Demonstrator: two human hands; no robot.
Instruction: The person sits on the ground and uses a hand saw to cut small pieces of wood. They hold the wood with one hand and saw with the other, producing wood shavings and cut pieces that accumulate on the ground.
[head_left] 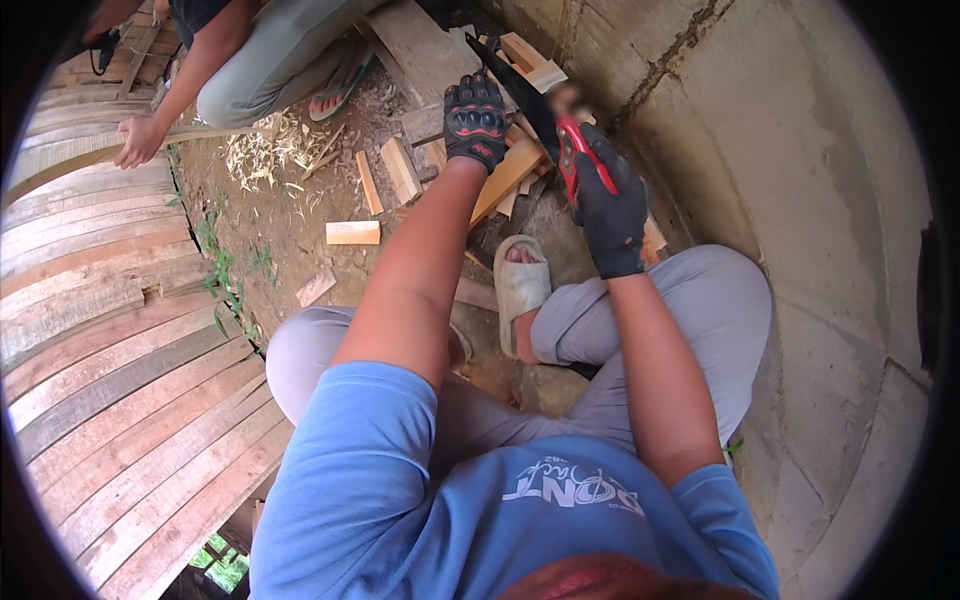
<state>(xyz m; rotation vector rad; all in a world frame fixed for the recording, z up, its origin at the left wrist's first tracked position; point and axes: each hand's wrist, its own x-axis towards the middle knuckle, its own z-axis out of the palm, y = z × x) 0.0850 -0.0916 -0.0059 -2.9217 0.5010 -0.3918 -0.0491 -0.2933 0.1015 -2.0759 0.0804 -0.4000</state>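
My right hand point(610, 205), in a black glove, is wrapped round the red handle point(572, 155) of a hand saw. Its dark blade point(522, 100) slants away up and to the left, past the fingers of my left hand. My left hand point(476, 120), in a black glove with red trim, is closed with bent fingers over a piece of wood among the offcuts; the glove hides most of that grip. A light wooden block point(508, 178) lies just below it, between my two hands. Whether the saw's teeth touch wood cannot be made out.
Wood offcuts point(400, 170) and a pale short piece point(353, 233) lie on the dirt. Wood shavings point(268, 150) are heaped beyond. A concrete wall point(810, 200) rises on the right, wooden slats point(120, 330) on the left. Another person's hand point(140, 140) holds a long strip at upper left.
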